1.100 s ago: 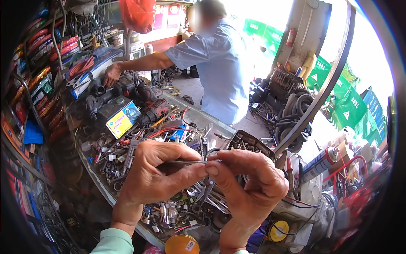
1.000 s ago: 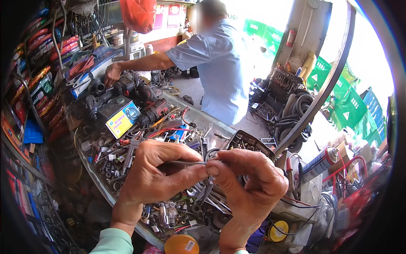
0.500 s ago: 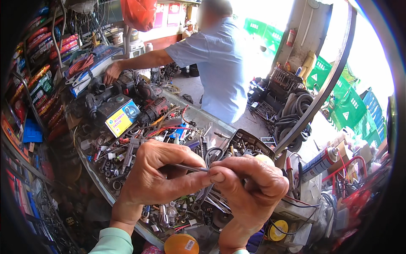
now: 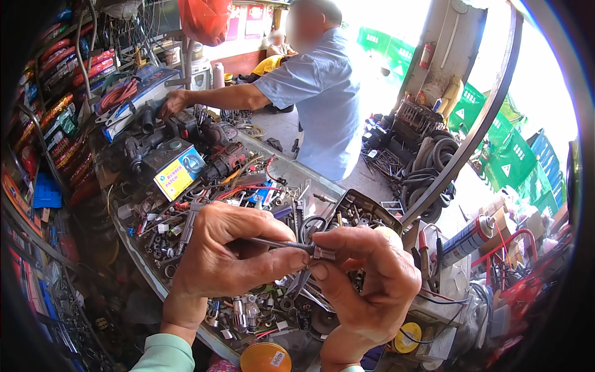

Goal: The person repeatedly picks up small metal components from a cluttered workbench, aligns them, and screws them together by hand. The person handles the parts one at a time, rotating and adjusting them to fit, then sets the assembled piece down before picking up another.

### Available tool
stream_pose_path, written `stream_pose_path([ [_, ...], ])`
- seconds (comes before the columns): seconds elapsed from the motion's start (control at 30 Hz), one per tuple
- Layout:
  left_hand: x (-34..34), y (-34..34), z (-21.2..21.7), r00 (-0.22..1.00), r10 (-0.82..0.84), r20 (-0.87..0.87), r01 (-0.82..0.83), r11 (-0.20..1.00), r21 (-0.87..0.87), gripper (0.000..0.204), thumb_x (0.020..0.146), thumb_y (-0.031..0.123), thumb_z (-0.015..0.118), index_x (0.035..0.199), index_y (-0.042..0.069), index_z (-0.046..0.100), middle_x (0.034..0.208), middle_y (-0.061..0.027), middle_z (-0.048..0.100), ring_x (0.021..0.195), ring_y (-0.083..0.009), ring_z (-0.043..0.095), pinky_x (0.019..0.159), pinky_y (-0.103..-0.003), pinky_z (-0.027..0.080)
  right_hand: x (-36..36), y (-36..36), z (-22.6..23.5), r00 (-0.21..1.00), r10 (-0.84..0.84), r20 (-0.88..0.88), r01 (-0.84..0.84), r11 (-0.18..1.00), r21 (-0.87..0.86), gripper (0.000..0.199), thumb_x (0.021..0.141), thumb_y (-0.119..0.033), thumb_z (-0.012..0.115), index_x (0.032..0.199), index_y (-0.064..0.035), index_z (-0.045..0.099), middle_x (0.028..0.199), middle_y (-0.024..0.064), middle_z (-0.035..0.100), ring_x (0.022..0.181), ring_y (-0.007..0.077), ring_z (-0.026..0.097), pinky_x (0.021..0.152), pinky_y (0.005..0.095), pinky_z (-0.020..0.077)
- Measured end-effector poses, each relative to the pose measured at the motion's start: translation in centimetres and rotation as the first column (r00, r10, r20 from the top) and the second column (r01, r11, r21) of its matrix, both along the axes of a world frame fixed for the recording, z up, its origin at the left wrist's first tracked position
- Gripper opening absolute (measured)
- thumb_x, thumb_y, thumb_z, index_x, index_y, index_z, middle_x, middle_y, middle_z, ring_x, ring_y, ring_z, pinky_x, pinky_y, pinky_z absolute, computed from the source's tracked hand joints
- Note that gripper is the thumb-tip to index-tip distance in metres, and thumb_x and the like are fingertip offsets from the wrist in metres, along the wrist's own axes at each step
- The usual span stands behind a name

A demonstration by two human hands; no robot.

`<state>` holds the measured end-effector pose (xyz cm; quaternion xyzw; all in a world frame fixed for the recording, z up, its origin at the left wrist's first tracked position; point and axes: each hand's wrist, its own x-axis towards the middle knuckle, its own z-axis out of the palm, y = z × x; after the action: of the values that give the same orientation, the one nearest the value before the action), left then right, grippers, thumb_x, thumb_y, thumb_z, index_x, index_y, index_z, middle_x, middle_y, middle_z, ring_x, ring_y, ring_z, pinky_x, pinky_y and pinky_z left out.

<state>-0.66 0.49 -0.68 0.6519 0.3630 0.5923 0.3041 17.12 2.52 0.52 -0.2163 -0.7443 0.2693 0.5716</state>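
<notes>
My left hand (image 4: 229, 254) pinches a thin metal rod (image 4: 266, 242) between thumb and forefinger. The rod has a threaded part near its right end, where a small metal fitting like a nut (image 4: 324, 253) sits. My right hand (image 4: 372, 273) holds this fitting between forefinger and thumb, with the fitting's side showing in the gap. Both hands are above a glass-topped counter (image 4: 139, 263) strewn with small hardware. Just behind the fingers lies a pair of dark-handled scissors (image 4: 312, 229).
Across the counter a person in a light blue shirt (image 4: 328, 105) reaches toward tools. A patch box (image 4: 180, 173), a cordless drill (image 4: 139, 152) and a tray of bolts (image 4: 372, 208) stand on it. A spray can (image 4: 468, 239) is at right, a round yellow-lidded tin (image 4: 266, 358) near my front.
My right fingers have shifted and parted slightly, so the fitting at the rod's end now shows. The person opposite has turned a little and their hand has moved right along the tools.
</notes>
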Motion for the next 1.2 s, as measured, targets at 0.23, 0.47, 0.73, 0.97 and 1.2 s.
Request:
stream_pose_path([
  [0.23,0.0,0.0,0.0,1.000,0.003,-0.019,-0.003,1.000,-0.009,0.014,0.073,0.006,0.079,0.081,-0.002,0.070,0.067,-0.0033,0.065,0.058,-0.0026,0.050,0.050,-0.020,0.037,0.1,0.0,0.0,0.998,-0.042,0.038,0.040,0.998,0.054,0.028,0.071,0.007,0.072,0.097,0.0009,0.066,0.075,0.0085,0.065,0.059,0.0142,0.063,0.050,0.0235,0.0475],
  [0.47,0.2,0.1,0.1,1.000,-0.005,-0.013,0.006,1.000,0.007,0.017,0.073,0.008,0.080,0.081,-0.003,0.070,0.067,-0.0065,0.065,0.059,-0.0074,0.056,0.054,-0.024,0.043,0.4,-0.1,0.4,0.986,-0.127,0.109,0.119,0.990,0.078,0.024,0.071,0.003,0.075,0.092,-0.0002,0.065,0.071,0.0079,0.064,0.056,0.0151,0.062,0.049,0.0244,0.0469],
  [0.73,0.2,0.1,0.2,0.996,-0.024,-0.089,0.024,1.000,0.007,0.017,0.074,0.009,0.079,0.081,-0.003,0.069,0.068,-0.0087,0.065,0.061,-0.0095,0.059,0.055,-0.024,0.044,-0.3,-1.0,0.8,0.952,-0.280,0.127,0.290,0.954,-0.070,0.028,0.066,-0.025,0.080,0.075,-0.0016,0.066,0.058,0.0030,0.059,0.051,0.0119,0.052,0.052,0.0240,0.0368],
  [0.97,0.5,0.1,0.2,0.993,-0.018,-0.113,0.021,1.000,0.021,0.018,0.075,0.010,0.079,0.081,-0.003,0.069,0.068,-0.0085,0.065,0.061,-0.0092,0.058,0.056,-0.024,0.045,0.9,0.1,0.7,0.957,-0.183,0.224,0.165,0.981,0.099,0.015,0.077,-0.008,0.075,0.075,-0.0017,0.061,0.058,0.0063,0.053,0.044,0.0164,0.052,0.043,0.0276,0.0392],
  [1.2,0.6,0.1,0.2,0.994,-0.021,-0.105,0.020,1.000,-0.009,0.018,0.075,0.010,0.079,0.084,-0.003,0.070,0.070,-0.0069,0.066,0.061,-0.0064,0.056,0.055,-0.022,0.044,0.6,0.2,0.5,0.967,-0.168,0.191,0.166,0.986,0.027,0.025,0.078,-0.011,0.075,0.065,-0.0007,0.058,0.051,0.0072,0.046,0.040,0.0196,0.047,0.041,0.0284,0.0354],
])
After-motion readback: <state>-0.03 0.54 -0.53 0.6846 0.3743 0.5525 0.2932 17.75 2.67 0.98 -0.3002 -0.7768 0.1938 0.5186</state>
